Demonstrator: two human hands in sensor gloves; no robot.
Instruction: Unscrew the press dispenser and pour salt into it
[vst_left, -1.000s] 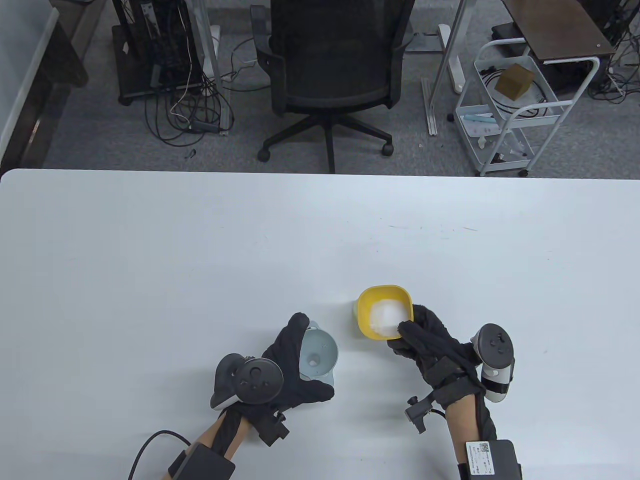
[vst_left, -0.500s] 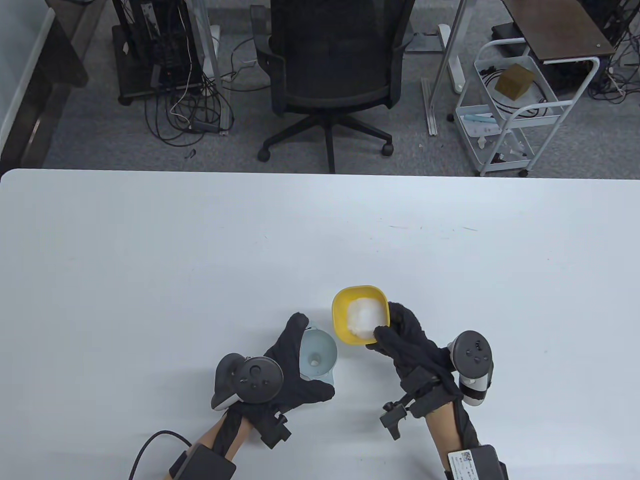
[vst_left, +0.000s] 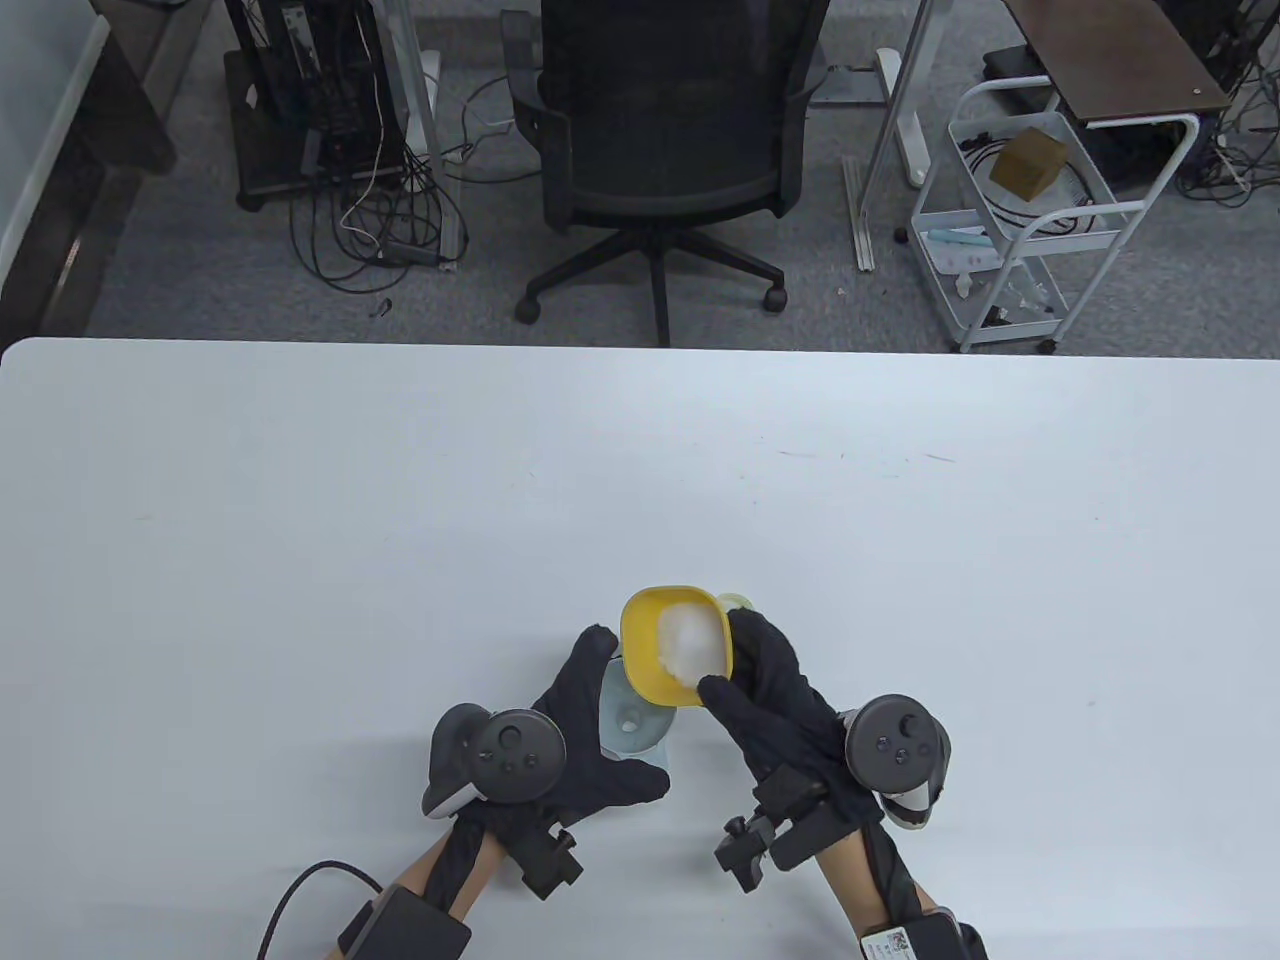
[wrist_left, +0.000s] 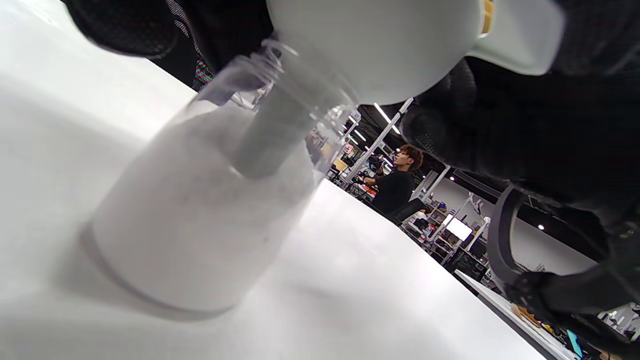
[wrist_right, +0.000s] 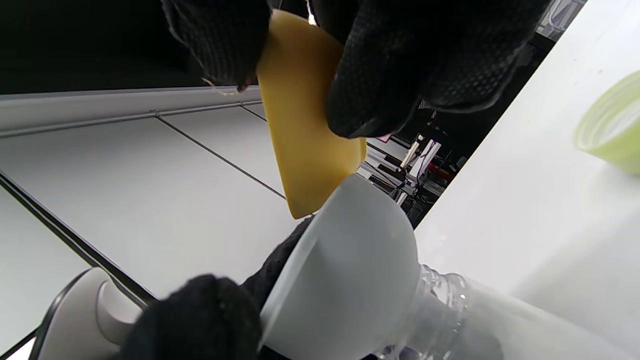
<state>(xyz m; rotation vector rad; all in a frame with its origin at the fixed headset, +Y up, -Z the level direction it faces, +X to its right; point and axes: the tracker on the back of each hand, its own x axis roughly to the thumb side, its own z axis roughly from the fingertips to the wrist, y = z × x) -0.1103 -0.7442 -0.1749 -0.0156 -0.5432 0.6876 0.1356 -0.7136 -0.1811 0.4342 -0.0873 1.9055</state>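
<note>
My right hand (vst_left: 765, 690) grips a yellow bowl (vst_left: 672, 645) of white salt (vst_left: 690, 640), tilted left over a pale funnel (vst_left: 630, 718). The funnel sits in the neck of a clear dispenser bottle (wrist_left: 200, 210), which stands on the table and holds white salt. My left hand (vst_left: 580, 740) holds the funnel and bottle neck from the left. In the right wrist view the yellow bowl (wrist_right: 305, 145) hangs just above the funnel rim (wrist_right: 350, 265), pinched between my gloved fingers (wrist_right: 395, 65).
A pale green cap (wrist_right: 607, 132) lies on the white table (vst_left: 300, 520) just beyond the bowl; its edge also shows in the table view (vst_left: 737, 601). An office chair (vst_left: 665, 150) and a white cart (vst_left: 1030, 220) stand past the far edge.
My right hand has carried the yellow bowl left, from beside the funnel to over its rim, and tilted it. The green cap is now uncovered. My left hand has stayed put.
</note>
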